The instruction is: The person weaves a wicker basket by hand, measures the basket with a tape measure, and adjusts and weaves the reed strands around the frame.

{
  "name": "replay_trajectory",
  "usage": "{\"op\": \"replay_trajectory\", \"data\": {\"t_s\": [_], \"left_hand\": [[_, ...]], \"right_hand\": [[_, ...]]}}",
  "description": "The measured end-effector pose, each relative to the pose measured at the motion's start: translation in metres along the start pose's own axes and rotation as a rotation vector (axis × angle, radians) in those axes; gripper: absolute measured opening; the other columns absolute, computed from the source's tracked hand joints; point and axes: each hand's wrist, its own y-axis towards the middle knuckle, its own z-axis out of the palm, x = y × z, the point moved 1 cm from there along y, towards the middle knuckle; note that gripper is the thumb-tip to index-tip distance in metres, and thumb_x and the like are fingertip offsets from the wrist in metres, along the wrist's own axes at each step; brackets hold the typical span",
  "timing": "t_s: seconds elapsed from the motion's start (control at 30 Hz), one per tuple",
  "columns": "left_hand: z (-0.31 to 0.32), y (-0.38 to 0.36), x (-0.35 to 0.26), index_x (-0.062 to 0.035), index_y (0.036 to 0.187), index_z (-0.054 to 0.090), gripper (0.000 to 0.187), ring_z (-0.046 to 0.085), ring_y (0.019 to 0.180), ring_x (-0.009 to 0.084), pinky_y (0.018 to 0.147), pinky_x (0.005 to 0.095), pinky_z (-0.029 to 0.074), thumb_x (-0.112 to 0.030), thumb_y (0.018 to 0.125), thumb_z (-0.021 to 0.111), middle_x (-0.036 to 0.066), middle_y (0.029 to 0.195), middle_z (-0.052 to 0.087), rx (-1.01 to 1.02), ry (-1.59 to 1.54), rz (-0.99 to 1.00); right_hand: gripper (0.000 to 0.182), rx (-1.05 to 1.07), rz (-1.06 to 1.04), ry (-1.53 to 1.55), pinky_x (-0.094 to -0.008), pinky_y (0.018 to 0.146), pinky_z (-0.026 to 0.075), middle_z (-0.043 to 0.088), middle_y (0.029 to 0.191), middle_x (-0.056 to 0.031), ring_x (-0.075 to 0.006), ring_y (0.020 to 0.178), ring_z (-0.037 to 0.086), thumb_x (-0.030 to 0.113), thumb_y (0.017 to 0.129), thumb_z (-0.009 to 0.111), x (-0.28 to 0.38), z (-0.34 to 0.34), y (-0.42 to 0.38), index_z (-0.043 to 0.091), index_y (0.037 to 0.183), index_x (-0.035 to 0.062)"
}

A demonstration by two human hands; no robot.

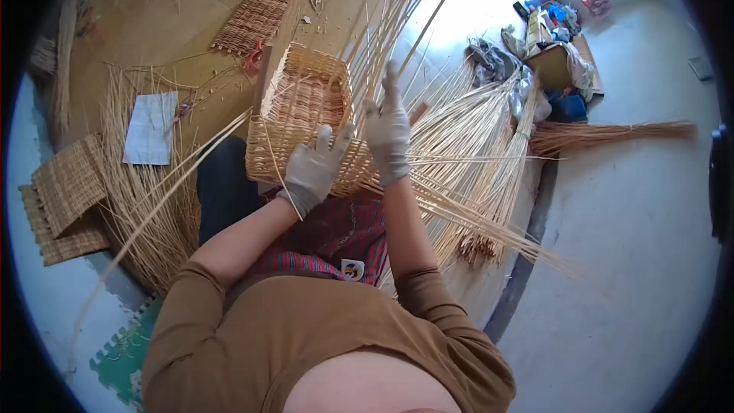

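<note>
A rectangular basket [264,149] of pale woven strands rests on my lap, its hollow facing up and its inside a redder tone. My left hand [312,172], in a grey-white glove, lies against the basket's near wall, fingers spread toward the rim. A thin strand passes by its wrist. At the basket's right corner, my gloved right hand [388,134] is raised with fingers straight and thumb apart. Long unwoven strands [375,23] fan up and away from the basket's far side, while others stick out to the left and right.
Bundles of pale strands [466,138] spread on the floor at right, beside a reddish bundle [612,136]. Woven mats [73,183] and a white sheet [151,128] lie at left, another woven panel [256,15] farther off. A cluttered box [552,67] stands at upper right.
</note>
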Motion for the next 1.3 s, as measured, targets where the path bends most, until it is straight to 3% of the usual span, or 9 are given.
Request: {"op": "replay_trajectory", "data": {"t_s": [0.3,0.37,0.43,0.5,0.7,0.97,1.07,1.2,1.3], "left_hand": [[-0.029,0.014,-0.006,-0.0189,0.142,0.053,0.049,0.064,0.088,0.0233,0.073,0.0329,0.054,-0.01,0.094,0.059,0.013,0.125,0.053,0.332,-0.098,-0.126],[-0.02,-0.002,0.02,-0.018,0.129,0.06,0.041,0.064,0.073,0.0195,0.071,0.0305,0.055,-0.006,0.09,0.069,0.01,0.127,0.054,-0.303,-0.995,0.024],[-0.015,-0.02,0.056,-0.0102,0.114,0.066,0.026,0.063,0.075,0.0146,0.07,0.027,0.055,-0.007,0.09,0.074,0.007,0.115,0.061,-0.443,-0.925,-0.134],[-0.032,-0.037,0.091,-0.0032,0.114,0.065,0.021,0.064,0.089,0.0135,0.079,0.0256,0.052,-0.004,0.093,0.07,0.003,0.109,0.065,-0.639,-1.197,-0.796],[-0.025,-0.051,0.126,-0.0025,0.111,0.066,0.021,0.062,0.082,0.0085,0.07,0.0234,0.053,-0.007,0.092,0.074,0.002,0.096,0.066,-0.667,-1.375,-0.43],[-0.07,-0.005,0.196,-0.0052,0.126,0.063,0.041,0.058,0.102,0.0105,0.086,0.0225,0.05,-0.012,0.088,0.077,0.001,0.112,0.057,0.114,-1.615,-0.264],[-0.073,0.02,0.199,-0.0065,0.125,0.062,0.037,0.053,0.106,0.0113,0.098,0.0288,0.045,-0.013,0.091,0.074,-0.001,0.106,0.051,0.472,-1.267,-0.105],[-0.054,0.006,0.183,-0.0065,0.109,0.06,0.026,0.051,0.099,0.0103,0.092,0.0278,0.045,-0.015,0.09,0.076,-0.001,0.106,0.052,0.212,-1.106,-0.15],[-0.04,-0.001,0.166,-0.0075,0.109,0.06,0.027,0.052,0.098,0.0105,0.091,0.0282,0.045,-0.015,0.09,0.076,0.0,0.105,0.052,0.043,-0.981,-0.272]], "right_hand": [[0.035,-0.247,0.439,0.155,-0.0243,0.063,0.049,0.068,0.104,-0.0057,-0.0058,0.071,0.057,0.003,0.102,0.052,-0.062,-0.057,-0.132,0.056,0.136,0.0063],[0.03,-0.235,0.504,0.163,-0.0242,0.064,0.049,0.069,0.097,-0.0029,-0.0062,0.074,0.059,0.007,0.102,0.056,-0.041,-0.043,-0.131,0.06,0.132,0.0064],[0.025,0.177,0.497,0.367,-0.0261,0.07,0.051,0.07,0.092,-0.0025,-0.0091,0.079,0.062,0.01,0.101,0.061,-0.036,-0.014,-0.124,0.065,0.125,0.0073],[0.022,0.2,0.316,0.25,-0.0281,0.074,0.053,0.071,0.092,-0.0048,-0.012,0.082,0.064,0.01,0.1,0.062,-0.006,0.019,-0.121,0.068,0.12,0.0066],[0.035,0.531,-0.099,0.306,-0.0349,0.077,0.055,0.07,0.094,-0.0109,-0.0263,0.085,0.069,0.008,0.089,0.069,0.084,0.091,-0.102,0.066,0.124,0.0119],[0.02,0.656,-0.249,0.114,-0.044,0.07,0.053,0.065,0.082,-0.0108,-0.0332,0.08,0.066,0.016,0.086,0.071,0.1,0.079,-0.113,0.067,0.105,0.0127],[0.022,0.458,-0.197,0.193,-0.0369,0.076,0.056,0.072,0.097,-0.0114,-0.0281,0.085,0.071,0.012,0.09,0.067,0.072,0.06,-0.119,0.07,0.111,0.0107],[0.02,0.024,0.703,0.613,-0.0219,0.083,0.053,0.071,0.109,-0.0061,-0.0098,0.092,0.065,0.0,0.098,0.059,0.004,0.057,-0.104,0.067,0.116,-0.0017],[0.029,-0.139,0.148,0.462,-0.0305,0.087,0.055,0.072,0.114,-0.0123,-0.0197,0.1,0.069,0.001,0.096,0.06,-0.002,0.088,-0.065,0.067,0.124,0.0038]]}}
